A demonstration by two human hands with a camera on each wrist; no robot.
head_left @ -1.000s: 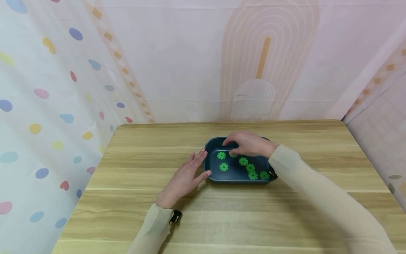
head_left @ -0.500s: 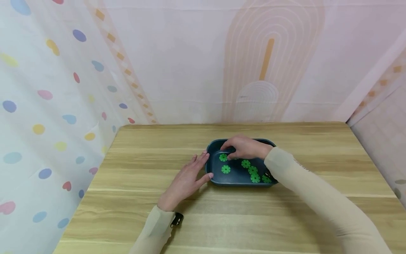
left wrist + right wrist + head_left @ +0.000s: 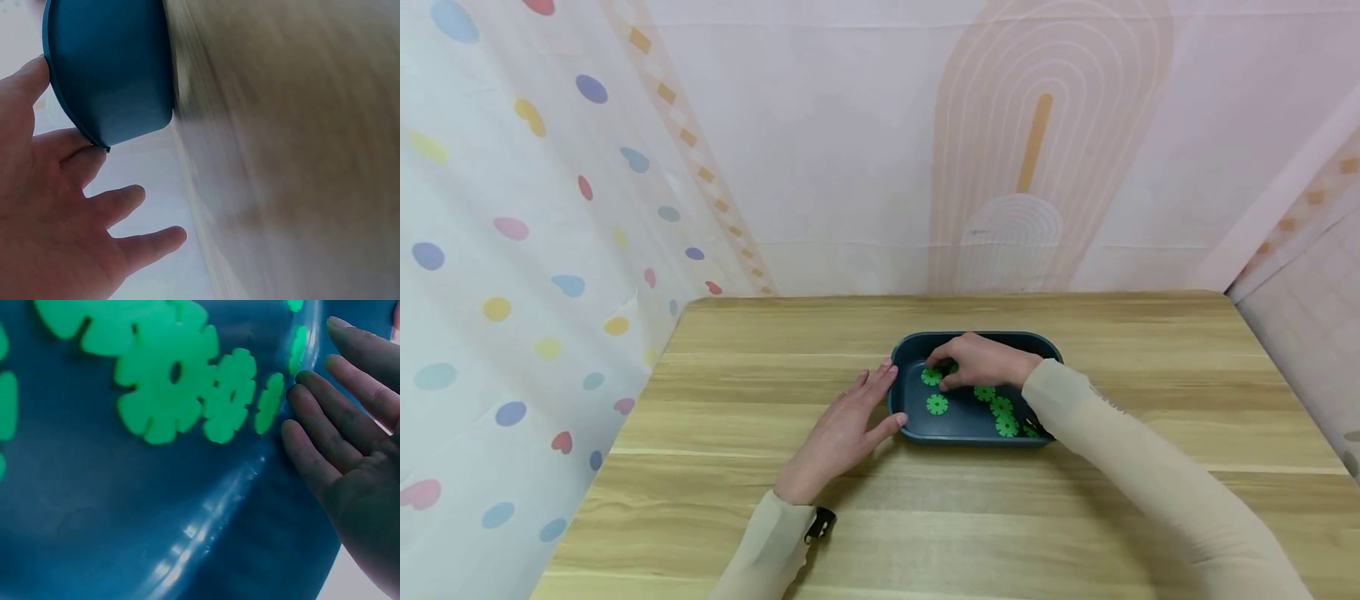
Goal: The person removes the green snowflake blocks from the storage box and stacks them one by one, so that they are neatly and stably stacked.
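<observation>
Several green discs (image 3: 937, 405) in blue tray (image 3: 958, 423); right hand (image 3: 983, 360) low over them, grip apart; left hand (image 3: 841, 429), spread, touches tray's left end.

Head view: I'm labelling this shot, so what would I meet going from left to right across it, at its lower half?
Dotted backdrop → left sleeve → left hand → dark blue tray → right sleeve.

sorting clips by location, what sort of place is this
Probably an indoor filming corner: a light wood-grain table, a white curtain with coloured spots and a pale pink arch-patterned curtain.
</observation>
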